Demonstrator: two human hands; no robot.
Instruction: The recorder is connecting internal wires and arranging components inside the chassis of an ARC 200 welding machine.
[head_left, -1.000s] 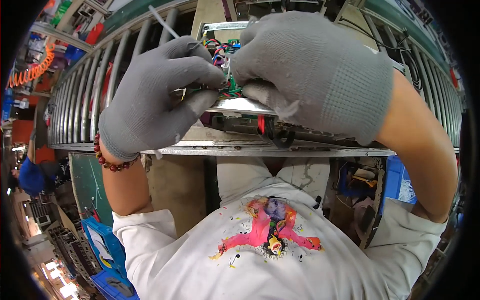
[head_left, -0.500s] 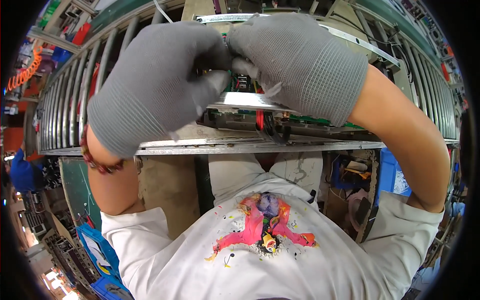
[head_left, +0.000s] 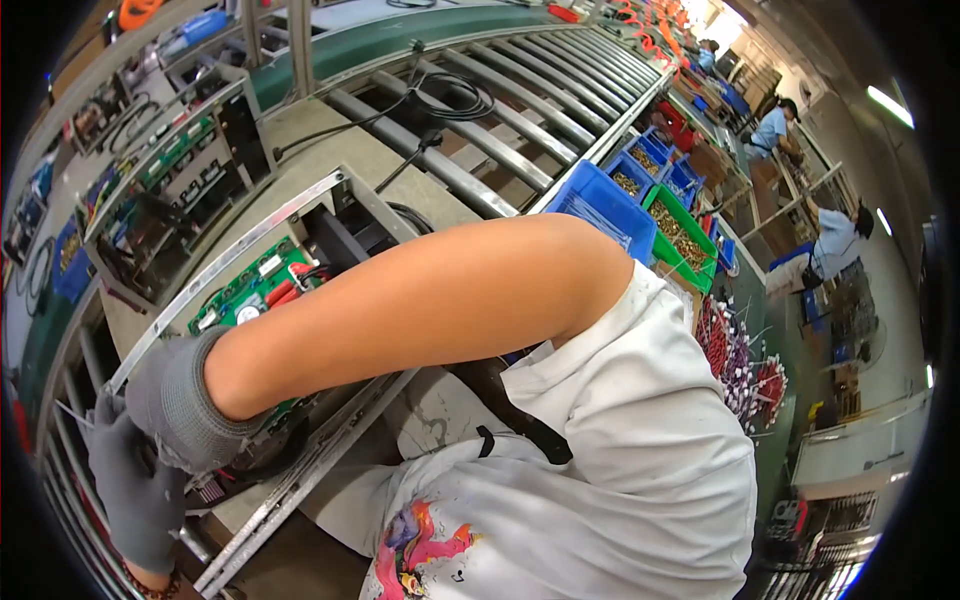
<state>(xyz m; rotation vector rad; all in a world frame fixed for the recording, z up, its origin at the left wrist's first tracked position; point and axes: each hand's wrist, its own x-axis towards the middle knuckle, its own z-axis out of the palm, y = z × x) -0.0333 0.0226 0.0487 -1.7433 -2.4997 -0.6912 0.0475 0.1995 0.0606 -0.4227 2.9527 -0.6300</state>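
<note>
My gloved hands are together at the far left, over the end of an open metal chassis (head_left: 165, 322) that holds a green circuit board (head_left: 262, 275). My left hand (head_left: 132, 490) has its fingers bent upward, and a thin white strip (head_left: 72, 412), like a cable tie, sticks out at their tips. My right hand (head_left: 178, 400) lies against it, its wrist turned down over the chassis rim. The right fingers are mostly hidden behind the hand and glove cuff. Red-sleeved wires (head_left: 283, 292) run on the board beside my right forearm.
Behind the chassis stands a second open chassis (head_left: 170, 190). A black cable (head_left: 455, 97) lies coiled on the roller conveyor (head_left: 500, 165). To the right are a blue bin (head_left: 590, 205) of thin strips, a green bin (head_left: 690, 240) of brass-coloured parts and wire bundles (head_left: 735, 360). Co-workers stand farther off.
The view has swung to the right, bringing bins, conveyor and co-workers into sight. My hands now appear at the far left, still close together at the chassis.
</note>
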